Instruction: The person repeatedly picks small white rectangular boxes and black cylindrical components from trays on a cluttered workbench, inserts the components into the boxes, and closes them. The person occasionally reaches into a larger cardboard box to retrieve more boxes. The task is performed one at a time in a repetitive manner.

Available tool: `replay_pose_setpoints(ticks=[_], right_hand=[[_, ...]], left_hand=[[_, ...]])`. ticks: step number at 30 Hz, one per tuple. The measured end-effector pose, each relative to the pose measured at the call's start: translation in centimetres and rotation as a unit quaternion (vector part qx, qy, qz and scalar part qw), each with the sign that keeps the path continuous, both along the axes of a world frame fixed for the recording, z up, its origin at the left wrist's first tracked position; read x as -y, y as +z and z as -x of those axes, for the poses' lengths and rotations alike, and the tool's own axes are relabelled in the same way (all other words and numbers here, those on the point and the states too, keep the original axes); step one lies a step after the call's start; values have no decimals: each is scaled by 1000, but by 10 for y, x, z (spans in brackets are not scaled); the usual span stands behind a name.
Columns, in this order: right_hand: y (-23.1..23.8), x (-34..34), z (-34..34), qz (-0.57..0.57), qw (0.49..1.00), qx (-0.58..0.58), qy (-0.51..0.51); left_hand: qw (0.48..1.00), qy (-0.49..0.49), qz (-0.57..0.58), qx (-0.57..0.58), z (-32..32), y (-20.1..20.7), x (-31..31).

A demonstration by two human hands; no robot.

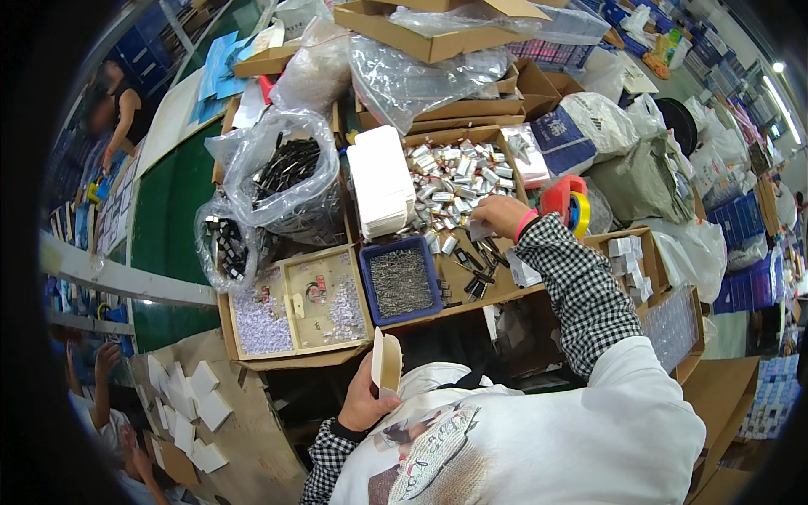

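Note:
Near my body, my left hand (362,402) grips a small open white carton (388,370) with a tan inside, held upright. My right hand (503,217) reaches over a cardboard tray with its fingers pinched together. A small pale piece shows at the fingertips, too small to name. Beyond that hand lie many small silver metal cylinders (450,181). Slim black pieces (478,268) lie just below the fingers. To their left, a blue bin (368,295) holds small metal screws or pins, and a stack of white cartons (380,181) stands behind it.
A divided wooden tray (294,326) of tiny white parts sits on the left. Clear bags (244,181) of black parts stand behind it. On the right are a red-and-yellow tape dispenser (566,200) and white boxes (627,257). White cartons (189,404) and another person's hands (108,358) are far left.

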State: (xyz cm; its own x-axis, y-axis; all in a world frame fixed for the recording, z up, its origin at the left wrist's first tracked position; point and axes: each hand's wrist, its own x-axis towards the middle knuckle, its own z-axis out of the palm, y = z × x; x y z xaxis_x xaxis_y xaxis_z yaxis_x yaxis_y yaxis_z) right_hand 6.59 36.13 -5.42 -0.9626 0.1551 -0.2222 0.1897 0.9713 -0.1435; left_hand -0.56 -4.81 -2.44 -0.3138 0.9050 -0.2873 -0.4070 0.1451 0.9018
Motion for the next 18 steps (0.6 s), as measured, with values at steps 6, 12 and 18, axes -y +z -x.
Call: replay_pose_setpoints(ticks=[6,12,18], right_hand=[[-12,-4,36,-39,991,101,83],[-21,-15,23,8,996,-9,87],[-5,-14,-6,-69,992,-102,-1]], left_hand=[[999,38,0,1,1,4,10],[994,71,-53,65,8,-1,10],[990,37,-98,91,18,-7,9]])
